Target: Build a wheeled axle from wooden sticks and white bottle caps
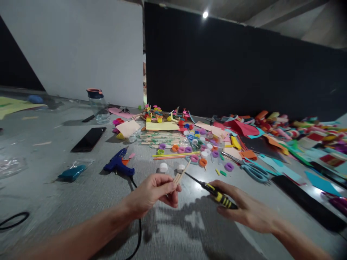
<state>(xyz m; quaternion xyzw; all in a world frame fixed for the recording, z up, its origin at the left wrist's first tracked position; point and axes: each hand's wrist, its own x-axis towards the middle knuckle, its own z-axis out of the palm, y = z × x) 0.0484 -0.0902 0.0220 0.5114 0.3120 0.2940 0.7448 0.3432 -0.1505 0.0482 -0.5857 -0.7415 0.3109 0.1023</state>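
My left hand (162,189) is closed in a pinch on a few thin wooden sticks (179,177), one of which juts out up and to the right. Between the thumb and fingers of my right hand (246,207) is a screwdriver (221,196) with a yellow and black handle. Its dark shaft points left, and the tip ends close to the sticks and a white bottle cap (181,168). Another white cap (163,167) lies on the table just beyond my left hand. The palm side of my right hand is hidden.
A blue glue gun (119,164) lies left of my hands, its cord running toward me. Farther left are a phone (89,139) and a water bottle (98,106). Colourful caps, sticks and paper spread across the back; blue-handled scissors (255,171) lie to the right.
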